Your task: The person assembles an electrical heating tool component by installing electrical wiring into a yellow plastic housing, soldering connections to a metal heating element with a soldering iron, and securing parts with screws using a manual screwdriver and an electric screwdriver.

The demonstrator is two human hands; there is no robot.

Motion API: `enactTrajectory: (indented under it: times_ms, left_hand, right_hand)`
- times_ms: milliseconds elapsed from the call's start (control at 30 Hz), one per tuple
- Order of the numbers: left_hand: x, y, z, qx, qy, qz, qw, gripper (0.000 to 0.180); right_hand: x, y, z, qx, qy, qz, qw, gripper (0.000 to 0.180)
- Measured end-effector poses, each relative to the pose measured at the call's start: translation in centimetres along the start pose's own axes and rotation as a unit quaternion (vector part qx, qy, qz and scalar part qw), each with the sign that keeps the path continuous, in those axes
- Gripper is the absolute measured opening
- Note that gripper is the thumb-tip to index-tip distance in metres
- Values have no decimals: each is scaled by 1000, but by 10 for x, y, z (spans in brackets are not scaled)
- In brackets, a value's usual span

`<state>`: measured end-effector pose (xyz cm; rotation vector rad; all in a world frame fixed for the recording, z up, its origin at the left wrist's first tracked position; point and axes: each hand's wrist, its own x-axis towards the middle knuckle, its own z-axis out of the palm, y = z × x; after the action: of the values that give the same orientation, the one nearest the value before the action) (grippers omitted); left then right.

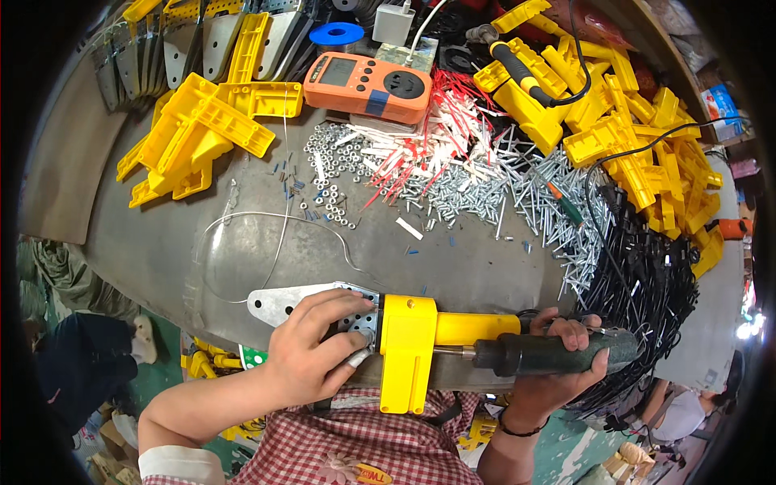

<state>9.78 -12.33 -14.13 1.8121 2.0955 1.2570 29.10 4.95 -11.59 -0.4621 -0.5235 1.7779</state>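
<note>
One yellow housing (408, 356) sits between left hand (303, 352) and right hand (556, 388).

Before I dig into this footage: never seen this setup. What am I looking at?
There is no robot here, just a person working bare-handed. The single picture comes from a wide fisheye camera on the person's head, looking down, so edges bend and left is the person's left.

The left hand holds a perforated metal plate at the left end of a yellow plastic housing. The right hand grips a dark power screwdriver, its shaft pointing at that housing. Whether the tip sits on a screw can't be seen.

On the grey workbench lie piles of yellow plastic parts, small nuts, silver screws, black cables and an orange meter with a screen and socket.
</note>
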Motion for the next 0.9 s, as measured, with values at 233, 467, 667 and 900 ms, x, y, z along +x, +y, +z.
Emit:
enactTrajectory:
  times_ms: [233,467,667,900]
  left_hand:
    - [2,-3,11,5,5,25,1000,23]
    - [2,8,3,36,-20,-5,999,24]
    - [24,20,-1,139,-123,-3,983,64]
    - [16,10,-29,120,-130,-87,980,75]
  right_hand:
    - [1,-2,2,1,39,-12,999,34]
    - [16,-18,-1,-2,24,107,994,33]
    - [129,-196,5,-579,60,-107,806,39]
    - [80,-127,-53,-882,-299,-245,270,15]
